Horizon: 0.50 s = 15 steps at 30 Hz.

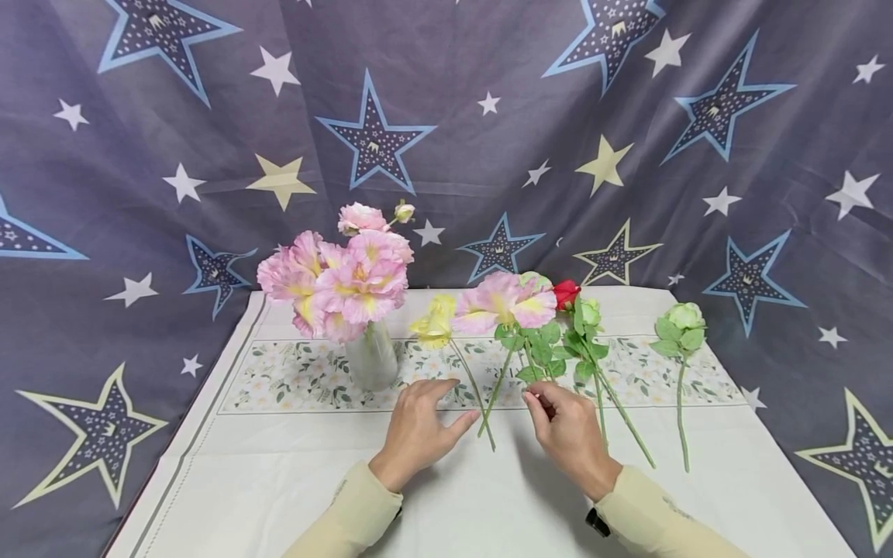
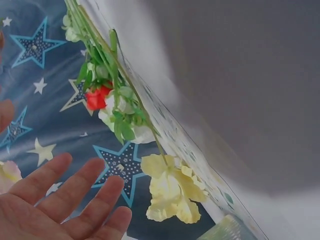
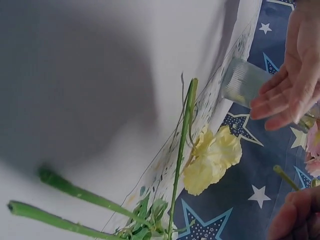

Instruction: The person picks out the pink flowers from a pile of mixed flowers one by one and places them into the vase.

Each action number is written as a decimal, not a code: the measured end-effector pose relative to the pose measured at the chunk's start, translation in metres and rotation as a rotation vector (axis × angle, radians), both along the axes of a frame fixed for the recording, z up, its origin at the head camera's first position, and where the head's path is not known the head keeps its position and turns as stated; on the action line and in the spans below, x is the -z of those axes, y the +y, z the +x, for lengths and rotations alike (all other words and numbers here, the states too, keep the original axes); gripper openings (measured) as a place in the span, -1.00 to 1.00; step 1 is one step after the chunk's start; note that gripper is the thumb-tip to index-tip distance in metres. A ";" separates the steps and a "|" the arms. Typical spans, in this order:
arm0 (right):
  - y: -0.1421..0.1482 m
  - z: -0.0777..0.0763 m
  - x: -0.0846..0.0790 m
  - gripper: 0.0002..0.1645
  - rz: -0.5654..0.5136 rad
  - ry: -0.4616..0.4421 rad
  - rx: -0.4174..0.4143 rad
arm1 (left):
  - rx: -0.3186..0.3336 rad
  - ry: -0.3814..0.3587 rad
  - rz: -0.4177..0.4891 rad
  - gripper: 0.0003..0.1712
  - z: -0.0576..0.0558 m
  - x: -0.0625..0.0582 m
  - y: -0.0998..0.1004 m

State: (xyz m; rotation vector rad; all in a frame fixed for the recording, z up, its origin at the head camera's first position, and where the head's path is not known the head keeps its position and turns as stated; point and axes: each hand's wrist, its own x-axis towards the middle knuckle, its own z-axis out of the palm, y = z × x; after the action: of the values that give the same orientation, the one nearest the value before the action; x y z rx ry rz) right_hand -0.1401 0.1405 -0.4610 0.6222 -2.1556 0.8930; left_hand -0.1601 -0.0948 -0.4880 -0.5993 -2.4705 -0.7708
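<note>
My right hand [image 1: 568,438] pinches a thin green stem [image 3: 285,176] between thumb and fingertips. It appears to belong to the large pink flower [image 1: 505,302] with yellow streaks, whose head stands just beyond the hand. Spread and holding nothing, my left hand [image 1: 422,430] hovers palm inward near the stem ends of the lying flowers. A yellow flower [image 1: 434,322] lies ahead of it, seen also in the left wrist view. To the left, a ribbed clear vase [image 1: 372,358] stands upright with a bunch of pink flowers [image 1: 359,279] in it.
Right of the vase lie a red rose [image 1: 566,293] and a pale green rose [image 1: 591,312], stems toward me. Another green rose [image 1: 685,316] lies apart at the right. The white tablecloth [image 1: 481,504] has a floral band. A star-patterned curtain [image 1: 446,46] hangs behind.
</note>
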 end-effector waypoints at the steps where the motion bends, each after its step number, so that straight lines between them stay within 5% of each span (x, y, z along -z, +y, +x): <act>1: -0.001 0.000 0.000 -0.85 -0.003 0.004 -0.010 | 0.002 0.003 0.005 -0.38 0.000 0.000 0.001; 8: -0.011 0.002 -0.001 -0.85 0.003 0.003 -0.048 | 0.008 0.005 0.059 -0.42 -0.002 -0.004 0.009; 15: -0.018 0.003 0.000 -0.86 0.019 -0.009 -0.059 | 0.090 -0.024 0.205 -0.48 -0.005 -0.009 0.020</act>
State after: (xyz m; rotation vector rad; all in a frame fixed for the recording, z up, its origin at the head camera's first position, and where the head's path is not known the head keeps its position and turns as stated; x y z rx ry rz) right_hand -0.1374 0.1223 -0.4610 0.6955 -2.1658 0.9095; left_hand -0.1650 -0.0747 -0.4794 -0.6305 -2.3604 -1.0568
